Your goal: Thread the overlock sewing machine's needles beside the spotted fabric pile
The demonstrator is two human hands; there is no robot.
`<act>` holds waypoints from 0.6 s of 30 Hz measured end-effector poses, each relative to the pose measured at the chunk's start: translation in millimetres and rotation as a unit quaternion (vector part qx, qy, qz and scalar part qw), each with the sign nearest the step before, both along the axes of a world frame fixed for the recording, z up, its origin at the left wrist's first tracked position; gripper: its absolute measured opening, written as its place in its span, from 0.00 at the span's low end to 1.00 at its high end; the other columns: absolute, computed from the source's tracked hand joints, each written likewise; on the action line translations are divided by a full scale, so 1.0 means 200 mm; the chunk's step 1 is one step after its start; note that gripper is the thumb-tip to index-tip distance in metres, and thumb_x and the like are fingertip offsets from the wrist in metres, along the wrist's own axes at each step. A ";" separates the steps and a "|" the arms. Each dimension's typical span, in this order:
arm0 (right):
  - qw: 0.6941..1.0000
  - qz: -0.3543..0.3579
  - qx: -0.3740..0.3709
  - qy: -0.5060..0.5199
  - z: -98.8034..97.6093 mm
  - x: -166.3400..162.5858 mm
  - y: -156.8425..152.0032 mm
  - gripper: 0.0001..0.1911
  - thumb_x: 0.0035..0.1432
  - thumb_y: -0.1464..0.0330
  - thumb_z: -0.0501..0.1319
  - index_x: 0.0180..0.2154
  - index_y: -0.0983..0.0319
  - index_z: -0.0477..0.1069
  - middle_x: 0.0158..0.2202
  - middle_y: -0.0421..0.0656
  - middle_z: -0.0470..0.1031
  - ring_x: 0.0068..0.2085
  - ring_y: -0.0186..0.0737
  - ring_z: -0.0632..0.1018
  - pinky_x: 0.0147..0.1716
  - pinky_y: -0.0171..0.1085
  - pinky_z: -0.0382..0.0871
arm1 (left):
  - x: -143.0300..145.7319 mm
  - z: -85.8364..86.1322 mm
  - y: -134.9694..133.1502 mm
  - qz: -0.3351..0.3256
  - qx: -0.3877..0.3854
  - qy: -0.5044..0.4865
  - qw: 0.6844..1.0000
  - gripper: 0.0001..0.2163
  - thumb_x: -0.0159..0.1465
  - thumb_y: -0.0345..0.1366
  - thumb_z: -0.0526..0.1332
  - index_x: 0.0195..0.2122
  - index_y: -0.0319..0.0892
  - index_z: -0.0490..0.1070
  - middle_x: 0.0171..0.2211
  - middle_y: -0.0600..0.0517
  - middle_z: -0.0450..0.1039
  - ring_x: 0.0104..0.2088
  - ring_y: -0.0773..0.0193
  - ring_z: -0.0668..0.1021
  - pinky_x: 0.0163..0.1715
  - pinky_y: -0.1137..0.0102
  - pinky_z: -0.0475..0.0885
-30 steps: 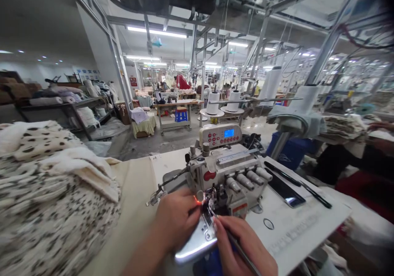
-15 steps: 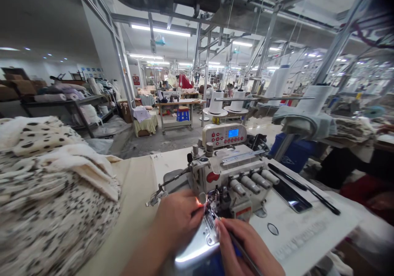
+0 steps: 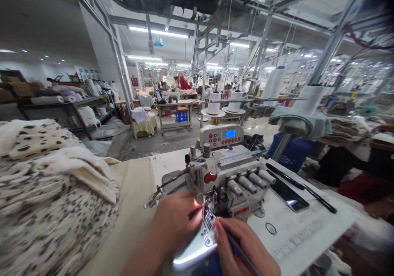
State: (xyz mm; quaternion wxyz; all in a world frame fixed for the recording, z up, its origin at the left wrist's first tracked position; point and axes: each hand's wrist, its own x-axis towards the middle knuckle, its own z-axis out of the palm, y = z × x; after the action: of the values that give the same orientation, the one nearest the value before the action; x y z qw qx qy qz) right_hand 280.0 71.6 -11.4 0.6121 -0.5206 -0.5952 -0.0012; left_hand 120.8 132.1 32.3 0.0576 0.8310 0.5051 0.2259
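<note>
The overlock sewing machine [image 3: 212, 173] stands in front of me, its lamp lighting the needle area. My left hand [image 3: 177, 216] is at the left of the needles, fingers closed together close to the presser foot; what they pinch, if anything, is hidden. Between the thumb and fingers of my right hand [image 3: 241, 243] is a pair of slim dark tweezers [image 3: 238, 247]. Their bright tips reach to the needle area, just right of my left fingertips. Below both hands lies the shiny metal plate [image 3: 193, 251] of the machine. Any thread there is too fine to make out.
Spotted cream fabric [image 3: 52, 202] is heaped at the left. On the white table to the right lie a phone [image 3: 289, 192] and a long black tool [image 3: 317, 198]. Thread cones [image 3: 214, 103] stand behind the machine. A blue bin [image 3: 286, 151] is beyond the table.
The whole view has shifted slightly. Both hands stay at the needle area, and the tweezers remain in the right hand with their tips at nearly the same spot.
</note>
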 end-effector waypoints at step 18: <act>0.999 -0.024 0.044 -0.018 -0.01 -0.02 0.02 0.06 0.64 0.65 0.62 0.38 0.57 0.79 0.33 0.41 0.84 0.32 0.38 0.84 0.35 0.33 0.78 | -0.01 0.00 0.00 -0.024 -0.010 -0.015 1.000 0.13 0.69 0.39 0.57 0.27 0.46 0.74 0.27 0.55 0.72 0.28 0.67 0.72 0.28 0.68 0.55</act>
State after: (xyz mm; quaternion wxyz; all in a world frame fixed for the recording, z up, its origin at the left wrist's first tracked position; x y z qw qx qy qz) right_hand 276.3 76.0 -13.4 0.6237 -0.5069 -0.5927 -0.0512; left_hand 118.6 131.3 31.8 0.0793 0.8385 0.4866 0.2320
